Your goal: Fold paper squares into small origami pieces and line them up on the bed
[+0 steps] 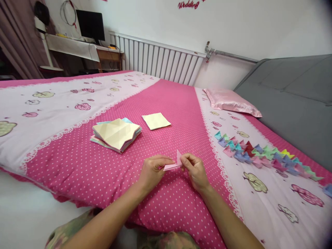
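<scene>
A small piece of folded pink paper (171, 166) is held between both hands, low over the dotted pink bedspread. One corner of it stands up as a point. My left hand (153, 170) pinches its left end between thumb and fingers. On the other end, my right hand (195, 171) grips beside the upright point, thumb and forefinger closed on it. Beyond the hands lie a thick stack of creased paper sheets (116, 133), pale yellow on top, and a neater pile of flat square paper (156, 121).
Rows of folded paper boats (267, 155) in many colours stand on the bed at the right. A pink pillow (230, 101) leans near the grey headboard (290, 86). Along the wall is a radiator (158, 57); a desk (77, 48) with a monitor (90, 25) stands back left.
</scene>
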Motion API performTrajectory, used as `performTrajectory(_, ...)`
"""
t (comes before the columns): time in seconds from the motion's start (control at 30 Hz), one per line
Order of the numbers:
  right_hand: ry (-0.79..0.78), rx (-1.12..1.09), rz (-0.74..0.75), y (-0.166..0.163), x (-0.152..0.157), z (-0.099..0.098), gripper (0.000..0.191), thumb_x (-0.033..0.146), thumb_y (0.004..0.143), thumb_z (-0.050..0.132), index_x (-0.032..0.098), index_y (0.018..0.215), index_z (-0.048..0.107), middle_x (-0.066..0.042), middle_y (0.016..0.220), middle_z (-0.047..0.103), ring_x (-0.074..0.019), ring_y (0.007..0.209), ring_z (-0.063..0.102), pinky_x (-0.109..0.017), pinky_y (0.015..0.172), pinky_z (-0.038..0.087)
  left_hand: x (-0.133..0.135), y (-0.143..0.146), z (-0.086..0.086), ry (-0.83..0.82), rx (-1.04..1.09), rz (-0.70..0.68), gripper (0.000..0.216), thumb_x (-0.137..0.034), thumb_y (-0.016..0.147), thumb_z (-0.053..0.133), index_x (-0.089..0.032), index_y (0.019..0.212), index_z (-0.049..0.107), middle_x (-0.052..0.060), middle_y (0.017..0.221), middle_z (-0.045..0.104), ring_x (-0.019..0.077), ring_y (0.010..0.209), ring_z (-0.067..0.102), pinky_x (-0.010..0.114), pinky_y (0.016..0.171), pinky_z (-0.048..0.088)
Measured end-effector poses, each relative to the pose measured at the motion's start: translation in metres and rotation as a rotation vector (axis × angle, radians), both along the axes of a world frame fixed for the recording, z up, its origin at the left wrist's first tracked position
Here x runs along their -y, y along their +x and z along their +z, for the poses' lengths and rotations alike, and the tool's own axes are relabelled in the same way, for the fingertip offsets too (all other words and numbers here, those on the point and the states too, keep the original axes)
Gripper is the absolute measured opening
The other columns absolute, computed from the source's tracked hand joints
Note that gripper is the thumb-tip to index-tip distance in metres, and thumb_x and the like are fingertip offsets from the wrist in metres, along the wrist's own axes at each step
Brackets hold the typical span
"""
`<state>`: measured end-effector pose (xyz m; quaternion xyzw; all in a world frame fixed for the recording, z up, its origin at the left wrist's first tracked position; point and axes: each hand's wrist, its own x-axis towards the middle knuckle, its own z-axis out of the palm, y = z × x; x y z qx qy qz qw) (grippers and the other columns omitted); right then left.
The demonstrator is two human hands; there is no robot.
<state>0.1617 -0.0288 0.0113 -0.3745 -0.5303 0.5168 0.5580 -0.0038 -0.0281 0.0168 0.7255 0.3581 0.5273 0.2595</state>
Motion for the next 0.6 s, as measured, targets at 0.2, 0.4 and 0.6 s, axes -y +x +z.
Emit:
performTrajectory(0.2, 0.03, -0.011, -0.062, -0.0016, -0.0008, 0.0007, 0.013, 0.026, 0.073, 0.065, 0.022, 0.085, 0.061, 0.005, 0.06, 0.053, -0.0061, 0.048, 0.046, -0.017, 0.044, 0.038, 0.0009, -0.0006, -0.0012, -0.018, -0.012, -0.018, 0.026, -0.003, 0.07, 0.053, -0.02, 0.078, 0.071, 0.004, 0.077, 0.071, 0.0133, 0.068, 0.065, 0.022, 0.063, 0.05)
performTrajectory(0.4, 0.198, 0.174, -0.044, 0.0008, 0.0003, 0.0018, 0.014, 0.027, 0.082, 0.054, 0.021, 0.081, 0.067, -0.001, 0.077, 0.06, -0.0083, 0.055, 0.052, -0.022, 0.05, 0.045, 0.002, 0.0002, 0.0026, -0.136, 0.018, 0.005, 0.015, -0.019, 0.076, 0.056, -0.019, 0.076, 0.072, 0.004, 0.072, 0.071, 0.0141, 0.063, 0.063, 0.023, 0.06, 0.048)
performTrajectory(0.6, 0.471, 0.476, -0.183, 0.0033, 0.0025, 0.0071, 0.024, 0.024, 0.074, 0.064, 0.025, 0.097, 0.066, -0.007, 0.103, 0.059, -0.0198, 0.094, 0.057, -0.03, 0.068, 0.052, 0.0034, 0.0015, 0.0072, -0.326, 0.107, 0.017, 0.015, -0.027, 0.072, 0.062, -0.02, 0.08, 0.072, 0.004, 0.075, 0.072, 0.0158, 0.063, 0.064, 0.024, 0.059, 0.05)
